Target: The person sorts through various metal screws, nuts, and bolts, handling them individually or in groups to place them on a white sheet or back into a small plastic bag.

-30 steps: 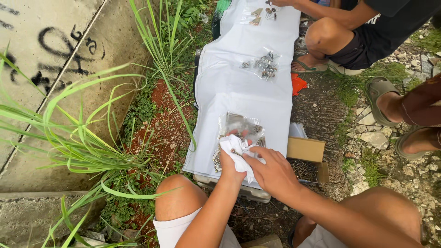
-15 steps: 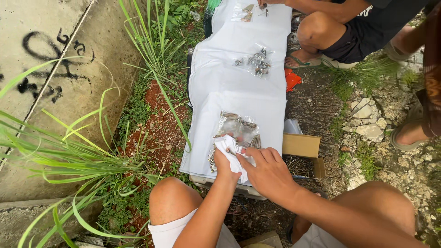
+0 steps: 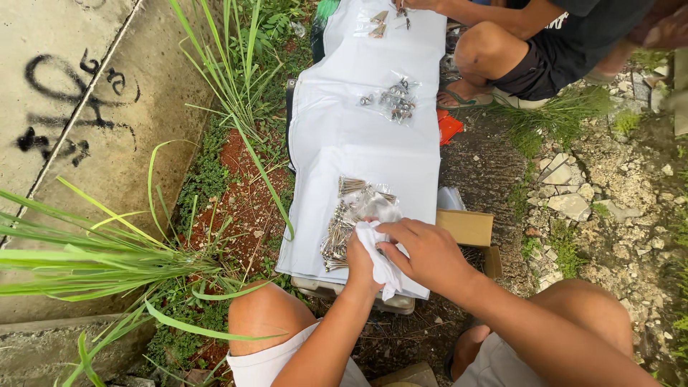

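Both hands meet at the near end of the white sheet (image 3: 358, 143) that covers the surface: the left hand (image 3: 360, 261) is closed around a crumpled white cloth (image 3: 380, 261), and the right hand (image 3: 423, 251) pinches the same cloth from above with curled fingers. Just left of them lies a clear bag of long metal nails (image 3: 351, 215); a second bag of fasteners (image 3: 394, 100) lies farther along. Compared with half a second earlier, the hands and cloth keep the same grip and place, with only the view shifted slightly; a co-worker's leg (image 3: 494, 50) stays at the far right.

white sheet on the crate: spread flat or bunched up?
Spread flat: the white sheet lies smooth along the surface, with bagged metal hardware resting on it. Only its edges drape.
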